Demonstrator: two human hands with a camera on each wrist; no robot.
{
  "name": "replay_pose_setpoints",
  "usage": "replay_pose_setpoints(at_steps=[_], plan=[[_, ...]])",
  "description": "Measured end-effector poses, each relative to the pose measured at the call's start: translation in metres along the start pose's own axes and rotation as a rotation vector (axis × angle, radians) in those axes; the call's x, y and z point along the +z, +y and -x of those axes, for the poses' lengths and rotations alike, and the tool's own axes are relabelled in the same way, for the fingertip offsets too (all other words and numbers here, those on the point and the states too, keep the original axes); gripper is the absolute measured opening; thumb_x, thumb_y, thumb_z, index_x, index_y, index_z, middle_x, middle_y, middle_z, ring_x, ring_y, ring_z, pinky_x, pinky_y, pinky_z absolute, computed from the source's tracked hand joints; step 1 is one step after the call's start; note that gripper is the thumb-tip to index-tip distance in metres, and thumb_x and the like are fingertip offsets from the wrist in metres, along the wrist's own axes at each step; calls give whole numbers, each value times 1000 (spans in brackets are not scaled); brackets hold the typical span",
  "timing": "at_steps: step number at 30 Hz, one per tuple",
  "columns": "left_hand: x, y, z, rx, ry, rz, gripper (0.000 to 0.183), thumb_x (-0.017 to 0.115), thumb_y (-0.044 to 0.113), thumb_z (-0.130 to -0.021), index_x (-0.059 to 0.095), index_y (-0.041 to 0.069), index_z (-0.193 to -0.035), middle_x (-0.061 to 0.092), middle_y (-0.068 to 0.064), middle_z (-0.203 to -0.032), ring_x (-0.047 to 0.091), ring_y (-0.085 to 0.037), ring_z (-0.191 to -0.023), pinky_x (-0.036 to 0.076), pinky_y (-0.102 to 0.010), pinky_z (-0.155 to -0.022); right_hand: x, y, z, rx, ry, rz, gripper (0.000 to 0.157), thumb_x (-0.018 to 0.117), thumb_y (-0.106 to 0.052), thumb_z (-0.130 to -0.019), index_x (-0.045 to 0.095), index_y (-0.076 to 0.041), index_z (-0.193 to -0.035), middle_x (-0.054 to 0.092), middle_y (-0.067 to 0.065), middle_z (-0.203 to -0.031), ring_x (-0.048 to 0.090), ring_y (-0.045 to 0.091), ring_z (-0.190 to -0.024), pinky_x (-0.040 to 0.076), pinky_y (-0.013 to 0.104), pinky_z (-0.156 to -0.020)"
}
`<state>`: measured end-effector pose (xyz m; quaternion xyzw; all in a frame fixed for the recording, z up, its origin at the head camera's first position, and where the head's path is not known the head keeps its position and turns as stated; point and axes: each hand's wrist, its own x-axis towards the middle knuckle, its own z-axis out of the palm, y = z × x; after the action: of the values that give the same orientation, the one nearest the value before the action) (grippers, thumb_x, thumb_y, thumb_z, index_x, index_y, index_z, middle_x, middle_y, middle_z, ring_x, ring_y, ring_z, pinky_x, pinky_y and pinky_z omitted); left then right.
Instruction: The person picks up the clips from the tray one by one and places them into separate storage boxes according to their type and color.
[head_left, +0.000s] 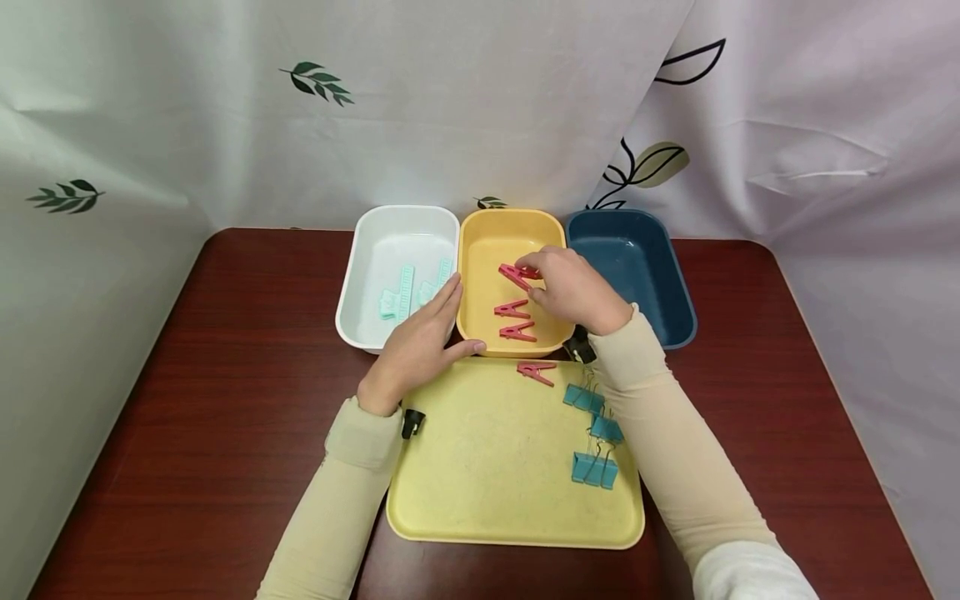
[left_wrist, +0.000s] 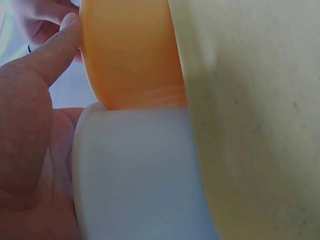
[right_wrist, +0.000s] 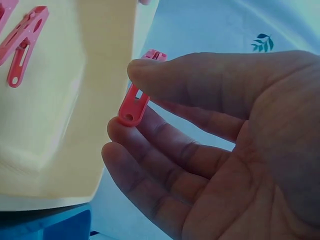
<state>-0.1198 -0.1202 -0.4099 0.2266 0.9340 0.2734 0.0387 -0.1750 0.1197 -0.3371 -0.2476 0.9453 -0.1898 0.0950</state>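
My right hand point(head_left: 567, 286) is over the yellow bin point(head_left: 480, 346), pinching a pink clothespin point(right_wrist: 134, 106) between thumb and fingers. Below it in the head view, two more pink clothespins point(head_left: 517, 332) lie in that bin. My left hand point(head_left: 423, 346) lies with straight fingers across the near rims of the white bin point(head_left: 347, 321) and the yellow bin. In the left wrist view its thumb point(left_wrist: 62, 47) touches the yellow bin's rim. Another pink clothespin point(head_left: 536, 372) lies at the far edge of the yellow tray point(head_left: 480, 467).
Teal binder clips point(head_left: 595, 470) lie on the tray's right side, near my right forearm. Mint-green clips point(head_left: 406, 292) sit in the white bin. A dark blue bin point(head_left: 678, 287) stands right of the yellow one. Behind the table point(head_left: 247, 350) hangs a leaf-patterned cloth point(head_left: 420, 100).
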Motion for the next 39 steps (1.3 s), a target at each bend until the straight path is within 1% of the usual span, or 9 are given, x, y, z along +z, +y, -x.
replay_pose_setpoints(at_steps=[7,16,26,33,39], plan=[[0,0,1,-6,-6,4,95,67,50,-94,18,0,-159,13,-8,-168,25,-27,-150,29,-43,-118,3,4,-10,28,-25,-5,40,72,-5,-92,65,1,-131,66,18,-122,61,32,-107,52,45,-95],[0,0,1,-10,-10,6,96,66,52,-94,18,1,-160,12,-7,-168,26,-27,-150,30,-43,-118,4,4,-20,70,-65,1,41,72,-7,-92,64,-1,-132,65,18,-123,58,31,-103,51,43,-96],[-1,0,1,-10,-19,2,97,66,52,-94,16,0,-160,11,-8,-168,23,-26,-151,28,-43,-119,8,9,-33,70,-78,-2,39,71,-5,-92,65,0,-130,65,18,-124,57,31,-106,49,43,-98],[-1,0,0,-9,-19,2,96,64,54,-94,17,1,-160,10,-7,-168,23,-25,-151,27,-42,-119,9,11,-39,68,-74,-5,36,72,-6,-92,66,0,-127,67,18,-121,58,32,-105,50,43,-98],[-2,0,0,-12,-20,5,97,64,54,-94,15,2,-160,10,-6,-168,23,-25,-151,28,-41,-119,12,12,-48,64,-102,16,32,71,-6,-92,68,-1,-124,68,16,-119,58,31,-106,48,42,-100]])
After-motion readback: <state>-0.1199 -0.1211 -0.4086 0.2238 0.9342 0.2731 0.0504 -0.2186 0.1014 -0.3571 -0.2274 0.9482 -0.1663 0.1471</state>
